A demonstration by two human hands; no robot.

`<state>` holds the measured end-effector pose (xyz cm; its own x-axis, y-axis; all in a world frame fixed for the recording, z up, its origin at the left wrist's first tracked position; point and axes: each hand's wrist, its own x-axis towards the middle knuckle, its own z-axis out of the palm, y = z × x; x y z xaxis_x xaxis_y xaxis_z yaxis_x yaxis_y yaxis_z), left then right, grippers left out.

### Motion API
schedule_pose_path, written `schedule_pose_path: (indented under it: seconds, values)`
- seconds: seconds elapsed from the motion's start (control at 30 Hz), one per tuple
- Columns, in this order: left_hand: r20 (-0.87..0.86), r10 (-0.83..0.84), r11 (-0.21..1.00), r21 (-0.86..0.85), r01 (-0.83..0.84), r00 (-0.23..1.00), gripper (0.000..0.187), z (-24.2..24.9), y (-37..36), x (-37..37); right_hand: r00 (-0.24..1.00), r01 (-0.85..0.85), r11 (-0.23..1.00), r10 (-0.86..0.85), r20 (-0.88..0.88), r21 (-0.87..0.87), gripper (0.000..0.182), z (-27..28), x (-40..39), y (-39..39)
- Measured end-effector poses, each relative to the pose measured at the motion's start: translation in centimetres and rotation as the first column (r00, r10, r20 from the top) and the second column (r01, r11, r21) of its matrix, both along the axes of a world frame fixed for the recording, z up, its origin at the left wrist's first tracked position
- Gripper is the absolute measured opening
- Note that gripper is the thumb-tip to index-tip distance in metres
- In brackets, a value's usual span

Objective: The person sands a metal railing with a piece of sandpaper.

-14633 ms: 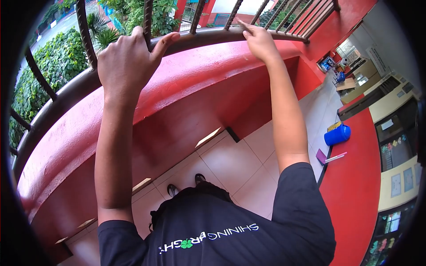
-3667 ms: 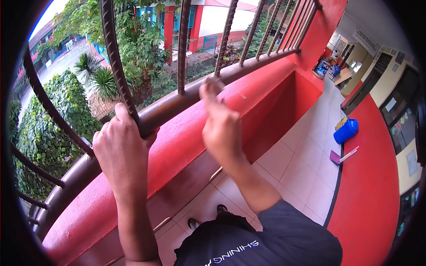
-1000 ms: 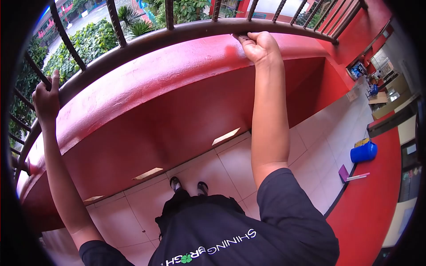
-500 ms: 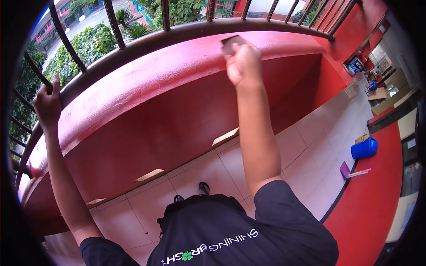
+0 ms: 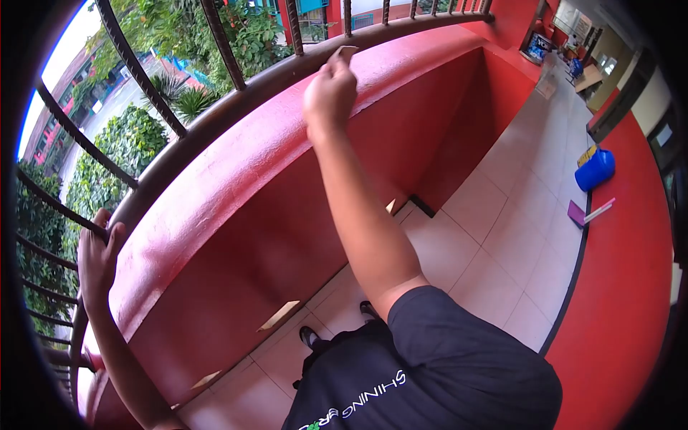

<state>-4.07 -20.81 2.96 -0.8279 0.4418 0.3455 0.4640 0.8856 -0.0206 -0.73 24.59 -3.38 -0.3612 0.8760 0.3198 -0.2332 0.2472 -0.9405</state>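
Observation:
My right hand [image 5: 332,94] is closed round a small dark, flat piece [image 5: 347,51], perhaps sandpaper or cloth, at the brown metal rail [image 5: 279,74]. It is raised over the pink-red ledge [image 5: 251,147] at the upper middle. At the left, my left hand [image 5: 100,251] grips the railing near a twisted vertical bar, its fingers wrapped round the metal.
Plants [image 5: 118,154] and a courtyard lie beyond the bars. A blue container [image 5: 595,170] and a purple dustpan [image 5: 577,214] stand by the red wall [image 5: 616,287] at the right. My feet are on the tiled floor [image 5: 459,236] below the ledge.
The view has turned and shifted to the right along the railing. My right hand has moved left and the dark piece is now at the rail. My left hand still holds the railing.

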Motion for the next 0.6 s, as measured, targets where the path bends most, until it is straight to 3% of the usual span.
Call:
schedule_pose_path:
  seconds: [0.03, 0.07, 0.1, 0.17, 0.2, 0.23, 0.3, 0.33, 0.37, 0.43, 0.47, 0.5, 0.57, 0.6]
  values:
    - [-0.007, -0.034, 0.999, 0.001, 0.034, 0.999, 0.074, 0.2, 0.0, 0.2, 0.999, 0.025, 0.996, -0.027, 0.024, 0.089, 0.037, 0.2, 0.9, -3.2]
    - [-0.007, -0.034, 0.999, 0.018, 0.034, 0.999, 0.079, -0.1, -0.4, -0.1, 0.990, 0.068, 0.994, -0.057, -0.130, 0.086, 0.036, -0.7, 0.2, -5.1]
    - [-0.007, -0.035, 0.999, 0.035, 0.035, 0.999, 0.085, -0.2, -0.7, -0.3, 0.985, 0.105, 0.992, -0.094, -0.143, 0.075, 0.037, -0.6, 0.1, -5.5]
    - [0.024, -0.014, 1.000, 0.007, 0.014, 1.000, 0.082, 0.2, 0.1, -0.1, 0.987, 0.158, 0.987, -0.157, 0.030, -0.041, 0.035, 1.1, -0.5, -2.5]
    - [0.052, 0.082, 0.995, -0.066, -0.079, 0.995, 0.075, 1.3, 1.9, 1.4, 0.967, 0.214, 0.971, -0.226, -0.115, -0.111, 0.033, -1.3, -3.9, 1.8]
    - [-0.195, 0.023, 0.999, 0.050, -0.014, 0.981, 0.068, -0.6, 1.4, 1.3, 0.991, -0.083, 0.924, 0.037, -0.128, -0.374, 0.031, -0.2, -2.9, 2.5]
    - [-0.201, 0.026, 0.999, 0.045, -0.018, 0.979, 0.067, 0.1, 2.4, 2.2, 0.994, 0.066, 0.951, -0.088, -0.062, -0.301, 0.031, -1.9, -4.4, -1.4]
    - [-0.125, 0.058, 0.998, 0.011, -0.057, 0.990, 0.067, 1.0, 3.0, 2.8, 0.998, 0.064, 0.988, -0.063, 0.013, -0.144, 0.031, -2.8, -4.2, -4.0]
    - [-0.122, 0.043, 0.999, -0.002, -0.044, 0.992, 0.066, 0.9, 2.8, 2.5, 0.971, 0.170, 0.981, -0.184, -0.154, -0.097, 0.031, -3.8, -5.3, -5.1]
    - [-0.192, 0.022, 1.000, -0.003, -0.023, 0.981, 0.065, 0.3, 2.5, 2.3, 0.932, 0.228, 0.965, -0.255, -0.257, -0.128, 0.038, -1.5, -2.9, -5.6]
    - [-0.215, 0.007, 1.000, -0.015, -0.010, 0.977, 0.066, 0.2, 2.4, 2.3, 0.959, 0.251, 0.954, -0.268, -0.092, -0.163, 0.039, 0.6, -1.4, -4.7]
    - [-0.204, 0.024, 0.999, -0.036, -0.032, 0.979, 0.067, 0.4, 2.5, 2.4, 0.983, 0.124, 0.948, -0.159, -0.097, -0.292, 0.040, 1.0, -2.4, -2.6]
    - [-0.197, 0.041, 0.999, -0.023, -0.047, 0.979, 0.068, 0.5, 2.8, 2.7, 0.971, 0.129, 0.914, -0.195, -0.138, -0.384, 0.039, 3.2, -1.5, -3.9]
    - [-0.196, 0.035, 0.999, -0.012, -0.038, 0.980, 0.068, 0.8, 2.9, 2.6, 0.958, 0.181, 0.940, -0.234, -0.165, -0.288, 0.037, 2.3, -2.2, -4.5]
